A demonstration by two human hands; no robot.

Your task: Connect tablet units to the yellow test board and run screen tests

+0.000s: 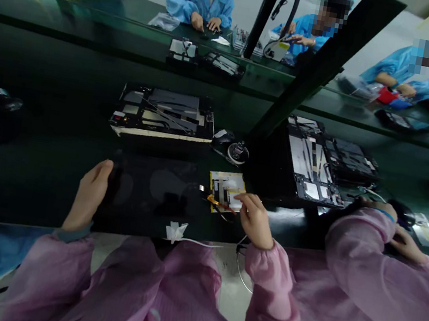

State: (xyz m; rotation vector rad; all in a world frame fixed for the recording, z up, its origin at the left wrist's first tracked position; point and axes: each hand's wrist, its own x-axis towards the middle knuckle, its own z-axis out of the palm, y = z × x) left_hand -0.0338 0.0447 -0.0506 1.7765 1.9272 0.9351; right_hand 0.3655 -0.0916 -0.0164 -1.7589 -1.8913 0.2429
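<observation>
A dark glossy panel lies flat on the green bench in front of me. My left hand grips its left edge, fingers curled round it. My right hand sits at the panel's right end, fingers pinched on a yellow-and-white circuit part with an orange flex strip. A crumpled white scrap lies at the near edge of the panel.
An opened device chassis rests beyond the panel, with a small round tool to its right. A co-worker in a pink sleeve works at another opened chassis on my right. People in blue coats sit across the bench.
</observation>
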